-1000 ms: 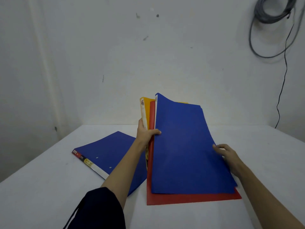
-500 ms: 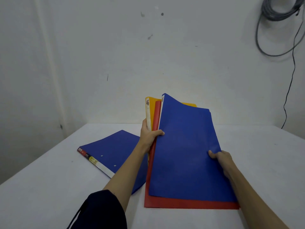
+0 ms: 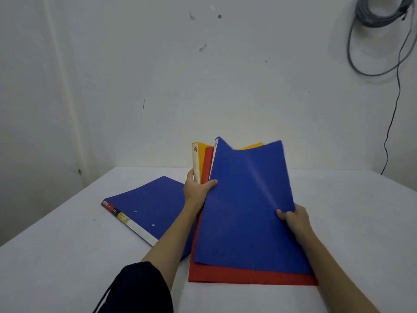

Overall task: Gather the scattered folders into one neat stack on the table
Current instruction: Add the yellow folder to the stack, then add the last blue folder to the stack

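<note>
I hold a tilted bundle of three folders over the white table [image 3: 352, 213]: a blue folder [image 3: 246, 211] in front, a red folder [image 3: 248, 276] behind it, a yellow folder [image 3: 199, 152] at the back. My left hand [image 3: 196, 188] grips the bundle's left spine edge, thumb on the blue cover. My right hand [image 3: 293, 219] pinches the blue folder's right edge. The bundle's lower edge is down near the table. A second blue folder [image 3: 146, 204] with a white label strip lies flat to the left, partly under my left forearm.
The table meets a white wall at the back and a corner at the left. A coil of grey cable [image 3: 379, 14] hangs on the wall at the upper right, with a thin wire [image 3: 393, 114] running down to the table's far right edge.
My right hand has slid up the blue folder's right edge and now pinches it. The bundle has shifted slightly right and its top right corner has risen. The flat blue folder has not moved.
</note>
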